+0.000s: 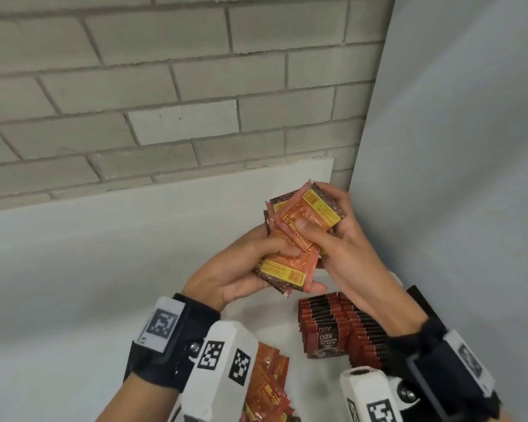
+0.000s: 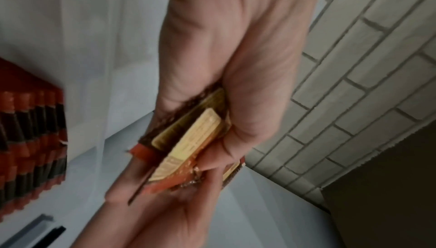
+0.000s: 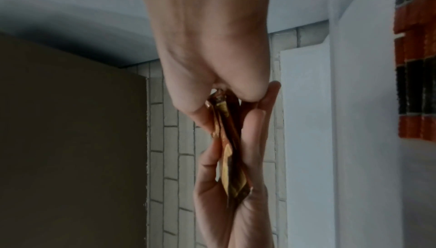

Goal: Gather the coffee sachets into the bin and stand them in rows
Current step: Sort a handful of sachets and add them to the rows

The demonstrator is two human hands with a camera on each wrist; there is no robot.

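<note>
Several sachets [image 1: 299, 236] pinched by left hand [image 1: 241, 269] and right hand [image 1: 342, 239], centre frame; square edges, then stand beside rows [image 1: 342, 327], bin probably lower right.

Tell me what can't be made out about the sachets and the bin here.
- Number of red-and-yellow foil sachets in the fanned bundle: overlapped, covered by left hand and right hand, head view.
- Loose orange sachets: hidden behind the wrist camera, cut by the bottom edge.
- Standing dark-red sachet rows: the right forearm covers them; the bin's walls are indistinct.

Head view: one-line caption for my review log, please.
Both hands, left hand and right hand, grip a bundle of sachets above standing rows.
</note>
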